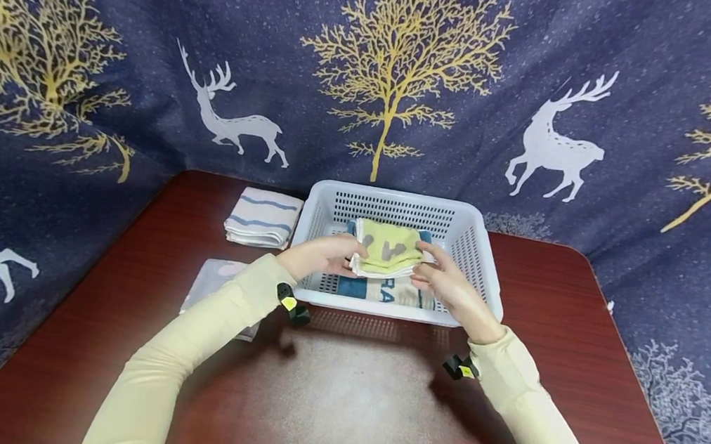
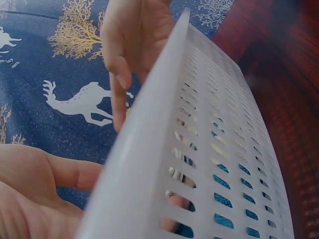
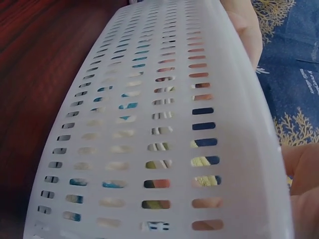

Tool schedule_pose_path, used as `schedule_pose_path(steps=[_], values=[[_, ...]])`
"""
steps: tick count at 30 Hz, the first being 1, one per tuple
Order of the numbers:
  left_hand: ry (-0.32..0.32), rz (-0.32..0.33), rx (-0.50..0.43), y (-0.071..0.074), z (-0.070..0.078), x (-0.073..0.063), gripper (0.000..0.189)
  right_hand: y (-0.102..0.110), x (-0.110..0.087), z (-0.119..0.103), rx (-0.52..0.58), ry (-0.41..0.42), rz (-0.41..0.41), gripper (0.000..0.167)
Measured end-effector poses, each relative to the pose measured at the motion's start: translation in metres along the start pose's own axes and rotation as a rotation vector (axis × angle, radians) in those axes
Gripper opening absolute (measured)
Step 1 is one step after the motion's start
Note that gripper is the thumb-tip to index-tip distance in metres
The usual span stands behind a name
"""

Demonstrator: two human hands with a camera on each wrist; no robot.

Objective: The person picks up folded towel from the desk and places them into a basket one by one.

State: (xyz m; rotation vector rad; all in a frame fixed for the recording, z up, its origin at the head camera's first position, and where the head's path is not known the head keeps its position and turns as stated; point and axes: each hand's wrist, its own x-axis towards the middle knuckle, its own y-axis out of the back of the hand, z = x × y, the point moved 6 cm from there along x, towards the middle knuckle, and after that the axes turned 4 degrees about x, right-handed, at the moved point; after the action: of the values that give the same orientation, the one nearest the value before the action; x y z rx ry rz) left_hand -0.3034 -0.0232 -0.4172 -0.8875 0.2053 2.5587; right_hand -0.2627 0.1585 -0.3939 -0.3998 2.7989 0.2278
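Observation:
A folded yellow-green towel (image 1: 389, 246) with grey shapes and a white underside lies between the two hands inside the white plastic basket (image 1: 373, 309). The left hand (image 1: 326, 253) holds its left edge, thumb on top. At the right edge, the right hand (image 1: 446, 279) grips it with fingers and thumb spread along the side. Below it in the basket is a blue and cream towel (image 1: 394, 292) with letters on it. Both wrist views look past the basket wall (image 3: 124, 124), which hides most of the towels; bits of yellow and blue show through the slots.
Left of the basket sits a folded white towel (image 1: 263, 217) with blue stripes. Nearer the front lies a greyish folded towel (image 1: 213, 280), partly covered by the left sleeve. The dark red table (image 1: 552, 296) backs onto a blue curtain (image 1: 449, 167) with deer and trees.

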Motion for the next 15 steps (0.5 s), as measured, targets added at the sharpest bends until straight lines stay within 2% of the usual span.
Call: schedule_pose_path(steps=[5, 15], values=[[-0.017, -0.013, 0.028, -0.001, -0.0008, -0.0001, 0.059, -0.0016, -0.0006, 0.0038, -0.012, -0.016, -0.058, 0.057], [-0.031, -0.039, 0.077, -0.006, -0.0046, -0.0066, 0.047, -0.0004, -0.0039, 0.0054, -0.094, -0.032, -0.054, 0.055]])
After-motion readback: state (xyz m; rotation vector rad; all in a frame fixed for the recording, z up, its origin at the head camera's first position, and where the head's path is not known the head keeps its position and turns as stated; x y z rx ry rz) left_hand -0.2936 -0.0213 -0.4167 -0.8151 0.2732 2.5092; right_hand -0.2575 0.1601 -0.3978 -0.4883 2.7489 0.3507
